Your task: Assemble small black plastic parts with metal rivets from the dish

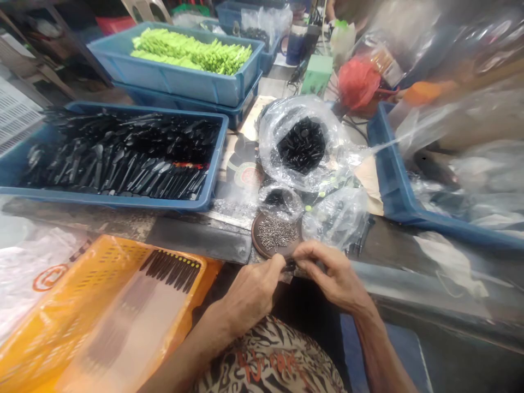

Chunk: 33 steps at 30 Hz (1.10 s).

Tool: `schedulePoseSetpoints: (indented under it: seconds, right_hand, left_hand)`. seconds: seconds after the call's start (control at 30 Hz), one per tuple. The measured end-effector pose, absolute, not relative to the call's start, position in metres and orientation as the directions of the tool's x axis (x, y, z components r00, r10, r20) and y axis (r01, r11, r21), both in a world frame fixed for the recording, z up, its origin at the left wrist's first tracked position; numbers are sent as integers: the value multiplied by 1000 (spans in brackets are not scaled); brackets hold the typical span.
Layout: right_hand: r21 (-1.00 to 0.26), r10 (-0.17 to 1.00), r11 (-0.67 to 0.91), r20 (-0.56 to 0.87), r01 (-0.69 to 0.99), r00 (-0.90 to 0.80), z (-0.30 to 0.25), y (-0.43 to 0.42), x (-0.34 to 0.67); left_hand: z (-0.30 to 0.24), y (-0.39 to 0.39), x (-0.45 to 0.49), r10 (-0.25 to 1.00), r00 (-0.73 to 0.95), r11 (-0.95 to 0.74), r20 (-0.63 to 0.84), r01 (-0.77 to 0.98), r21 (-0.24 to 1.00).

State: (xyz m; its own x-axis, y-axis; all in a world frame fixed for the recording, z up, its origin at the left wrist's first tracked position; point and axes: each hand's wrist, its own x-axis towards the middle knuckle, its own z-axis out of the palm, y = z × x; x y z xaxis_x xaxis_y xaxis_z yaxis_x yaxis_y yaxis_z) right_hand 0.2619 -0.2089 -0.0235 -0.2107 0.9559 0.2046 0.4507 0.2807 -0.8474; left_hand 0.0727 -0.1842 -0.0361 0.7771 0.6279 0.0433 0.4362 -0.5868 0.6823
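My left hand (256,286) is closed at the table's front edge, and what its fingers hold is hidden. Close by on its right, my right hand (333,275) has thumb and fingers pinched together. A small dark piece (289,265) shows between the two hands, too little of it to name. Just beyond my fingertips lies a round brown dish (257,240) with many small silvery screws or pins (278,232). Behind the dish stand a small plastic-lined container (282,202) of dark bits and a larger clear bag (272,142) holding small black parts (303,144).
A blue tray (221,158) of black slender pieces stands left, with stacked blue trays (164,76) of lime-green pieces behind. An orange crate (110,256) sits front left, bearing a row of dark sticks (172,270). Another blue tray (393,180) with plastic bags is right.
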Motion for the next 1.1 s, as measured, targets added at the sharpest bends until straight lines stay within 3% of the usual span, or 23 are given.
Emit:
schedulePoseSetpoints:
  seconds: [0.2, 0.5, 1.1]
  right_hand:
    - [-914, 967, 202, 131, 350, -217, -29, -209, 263]
    - [-842, 948, 305, 224, 445, -225, -30, -213, 269]
    - [-849, 959, 285, 255, 445, -127, -39, -218, 265]
  left_hand:
    - [-40, -186, 74, 630, 774, -606, 68, 435, 666]
    - [-41, -188, 74, 628, 773, -616, 85, 428, 661]
    - [-41, -188, 74, 632, 770, -617, 93, 426, 661]
